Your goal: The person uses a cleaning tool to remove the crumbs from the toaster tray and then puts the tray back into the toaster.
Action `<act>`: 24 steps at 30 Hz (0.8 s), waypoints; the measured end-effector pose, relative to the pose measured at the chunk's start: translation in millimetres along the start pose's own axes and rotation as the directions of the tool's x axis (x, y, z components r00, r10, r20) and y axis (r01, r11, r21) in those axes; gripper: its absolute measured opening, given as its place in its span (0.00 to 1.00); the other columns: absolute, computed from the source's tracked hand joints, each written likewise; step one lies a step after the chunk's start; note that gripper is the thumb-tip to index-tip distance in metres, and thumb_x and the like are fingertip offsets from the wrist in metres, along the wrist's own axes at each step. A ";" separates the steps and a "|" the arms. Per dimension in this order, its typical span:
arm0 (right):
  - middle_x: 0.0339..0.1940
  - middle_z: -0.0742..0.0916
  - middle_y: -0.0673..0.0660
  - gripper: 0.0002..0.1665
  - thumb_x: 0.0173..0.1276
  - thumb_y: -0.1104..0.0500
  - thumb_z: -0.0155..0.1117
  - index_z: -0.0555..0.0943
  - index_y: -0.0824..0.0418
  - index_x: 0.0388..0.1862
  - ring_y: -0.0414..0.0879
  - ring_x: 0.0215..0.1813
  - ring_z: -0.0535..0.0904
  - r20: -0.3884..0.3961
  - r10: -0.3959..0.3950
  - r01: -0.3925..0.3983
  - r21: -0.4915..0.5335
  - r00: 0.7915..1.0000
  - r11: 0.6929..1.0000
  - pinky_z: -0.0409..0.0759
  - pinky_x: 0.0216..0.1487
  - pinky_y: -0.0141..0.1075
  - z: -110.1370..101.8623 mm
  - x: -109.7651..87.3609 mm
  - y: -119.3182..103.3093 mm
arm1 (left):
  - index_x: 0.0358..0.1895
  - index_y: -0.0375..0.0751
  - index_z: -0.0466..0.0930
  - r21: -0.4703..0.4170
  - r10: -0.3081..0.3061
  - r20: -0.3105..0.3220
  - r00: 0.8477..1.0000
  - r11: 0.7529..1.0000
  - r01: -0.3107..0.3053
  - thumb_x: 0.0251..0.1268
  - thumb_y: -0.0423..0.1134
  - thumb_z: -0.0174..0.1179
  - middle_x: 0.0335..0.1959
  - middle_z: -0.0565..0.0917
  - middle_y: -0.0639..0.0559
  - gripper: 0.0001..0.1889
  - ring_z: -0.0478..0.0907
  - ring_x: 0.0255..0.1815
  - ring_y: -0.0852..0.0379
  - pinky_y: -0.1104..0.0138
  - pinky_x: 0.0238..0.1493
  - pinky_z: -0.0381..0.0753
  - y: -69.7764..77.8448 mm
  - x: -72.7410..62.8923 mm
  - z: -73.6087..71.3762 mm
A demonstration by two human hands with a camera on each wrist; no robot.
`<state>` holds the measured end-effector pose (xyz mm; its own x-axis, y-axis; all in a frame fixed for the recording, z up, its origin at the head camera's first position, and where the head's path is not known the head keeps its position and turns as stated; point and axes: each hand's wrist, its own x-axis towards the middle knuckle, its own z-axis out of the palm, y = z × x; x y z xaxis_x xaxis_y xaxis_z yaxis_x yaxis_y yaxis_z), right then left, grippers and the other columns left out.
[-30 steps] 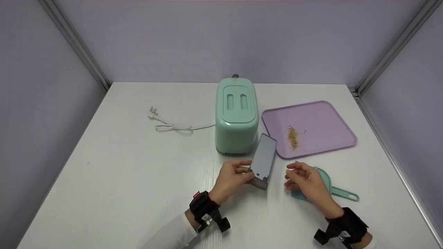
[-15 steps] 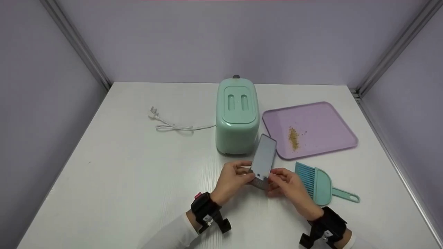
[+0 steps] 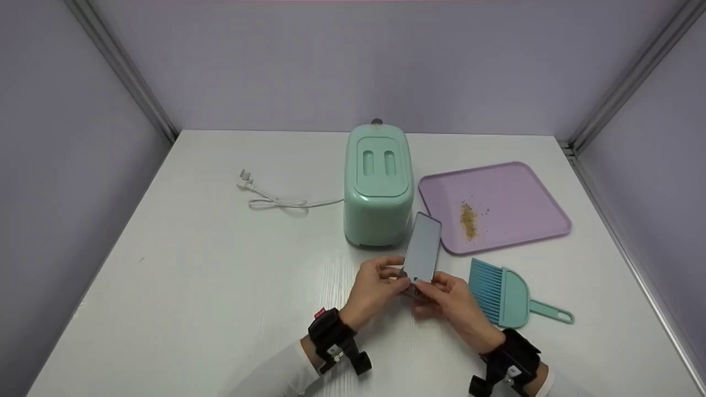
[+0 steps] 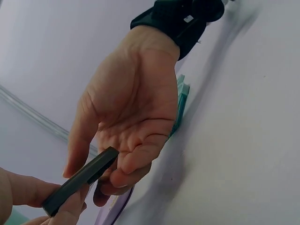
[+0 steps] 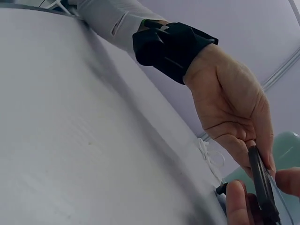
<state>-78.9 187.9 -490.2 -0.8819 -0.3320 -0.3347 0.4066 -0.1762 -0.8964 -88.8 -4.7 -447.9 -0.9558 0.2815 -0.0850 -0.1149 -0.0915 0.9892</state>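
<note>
Both hands meet at the dark near end of a flat crumb tray point(image 3: 423, 248) with a smooth grey face, held slanting in front of the toaster. From the left side, my left hand point(image 3: 372, 289) pinches it between thumb and fingers. Opposite, my right hand point(image 3: 460, 311) has its thumb on the top and its fingers beneath. The left wrist view shows the crumb tray's dark edge point(image 4: 82, 180) between the hands, with the open palm of the right hand point(image 4: 136, 93) behind it. In the right wrist view, the left hand point(image 5: 234, 98) grips the far end.
A mint-green toaster point(image 3: 378, 187) stands behind, its white cord and plug point(image 3: 281, 203) lying to the left. On the right is a purple tray point(image 3: 518, 193) bearing yellow-brown crumbs point(image 3: 468, 220). A mint brush point(image 3: 513, 298) lies near the right hand.
My right hand has come leftward from above the brush to the crumb tray's near end and now holds it too. The left hand has barely moved.
</note>
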 end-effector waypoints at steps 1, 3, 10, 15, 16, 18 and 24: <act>0.45 0.79 0.66 0.26 0.61 0.57 0.59 0.66 0.69 0.54 0.60 0.49 0.74 -0.004 -0.005 0.005 0.019 1.000 1.000 0.73 0.48 0.49 0.6 0.5 -0.1 | 0.49 0.25 0.71 0.018 0.009 -0.003 1.000 1.000 -0.009 0.50 0.24 0.59 0.36 0.79 0.34 0.20 0.80 0.34 0.46 0.59 0.33 0.79 -1.0 0.0 0.1; 0.41 0.79 0.64 0.26 0.59 0.61 0.61 0.66 0.71 0.52 0.58 0.49 0.75 -0.012 -0.012 0.013 0.050 1.000 0.999 0.72 0.49 0.48 1.1 1.4 -0.5 | 0.49 0.26 0.72 0.058 0.033 -0.012 0.999 0.998 -0.033 0.49 0.24 0.60 0.37 0.79 0.36 0.20 0.79 0.33 0.47 0.62 0.31 0.79 -2.7 -0.2 0.2; 0.41 0.79 0.63 0.29 0.56 0.67 0.62 0.63 0.74 0.55 0.56 0.49 0.76 -0.035 0.026 -0.022 0.114 0.999 0.993 0.71 0.51 0.47 1.0 -0.1 -7.8 | 0.48 0.26 0.73 0.164 0.084 -0.004 0.996 0.983 -0.082 0.52 0.26 0.59 0.40 0.78 0.35 0.18 0.78 0.36 0.46 0.69 0.30 0.78 0.7 -1.4 0.8; 0.49 0.76 0.67 0.32 0.56 0.68 0.62 0.61 0.73 0.58 0.55 0.51 0.75 -0.013 0.059 -0.057 0.092 0.998 0.994 0.70 0.52 0.47 -2.8 -2.0 -8.3 | 0.47 0.29 0.74 0.240 0.106 0.005 0.994 0.965 -0.104 0.53 0.28 0.59 0.39 0.79 0.37 0.16 0.79 0.34 0.47 0.70 0.31 0.78 4.1 -3.2 -3.8; 0.49 0.76 0.68 0.33 0.56 0.68 0.62 0.61 0.74 0.58 0.55 0.51 0.74 -0.013 0.062 -0.061 0.090 0.998 0.994 0.70 0.51 0.47 -3.4 -2.8 -8.1 | 0.47 0.30 0.75 0.261 0.120 0.004 0.993 0.958 -0.117 0.53 0.29 0.59 0.40 0.80 0.37 0.16 0.79 0.34 0.48 0.69 0.32 0.78 3.9 -3.2 -5.2; 0.49 0.76 0.68 0.33 0.55 0.68 0.63 0.60 0.74 0.58 0.56 0.51 0.74 -0.013 0.071 -0.070 0.087 0.997 0.994 0.70 0.51 0.48 -4.4 -4.6 -7.6 | 0.47 0.32 0.75 0.291 0.152 0.003 0.988 0.945 -0.147 0.54 0.30 0.60 0.40 0.80 0.39 0.15 0.79 0.34 0.49 0.67 0.34 0.78 1.1 -1.9 -8.9; 0.51 0.75 0.68 0.36 0.55 0.67 0.64 0.59 0.75 0.59 0.56 0.52 0.73 0.017 0.131 -0.131 0.045 0.991 0.990 0.71 0.51 0.46 -5.1 -14.1 -3.5 | 0.47 0.44 0.76 0.417 0.267 -0.005 0.964 0.876 -0.241 0.57 0.38 0.59 0.40 0.81 0.50 0.14 0.78 0.36 0.61 0.70 0.37 0.77 -12.0 5.9 -31.2</act>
<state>-69.0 198.0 -483.8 -0.8170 -0.3678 -0.4442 0.5294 -0.1727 -0.8306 -101.5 -31.7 -464.1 -0.9530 0.2424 0.1819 0.2426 0.2507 0.9372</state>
